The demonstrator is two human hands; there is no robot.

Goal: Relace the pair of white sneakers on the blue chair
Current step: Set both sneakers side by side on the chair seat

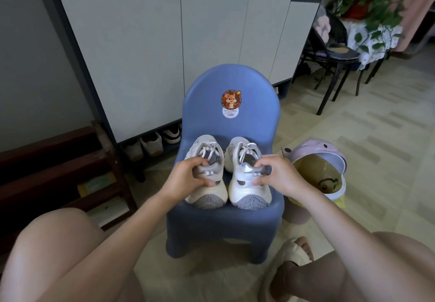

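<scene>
Two white sneakers stand side by side on the seat of a small blue chair (231, 118), heels toward me and toes toward the backrest. My left hand (188, 178) grips the heel collar of the left sneaker (207, 193), thumb below and fingers curled over the rim. My right hand (274, 175) grips the heel of the right sneaker (244, 191) the same way. White laces run over both tongues, and their ends are hard to make out.
A pink and yellow bin (320, 174) with its lid tipped open stands right of the chair. White cabinet doors (164, 42) rise behind, with shoes (150, 147) under them. A dark wooden rack (58, 172) is at left, a black chair (334, 49) and a plant at the back right.
</scene>
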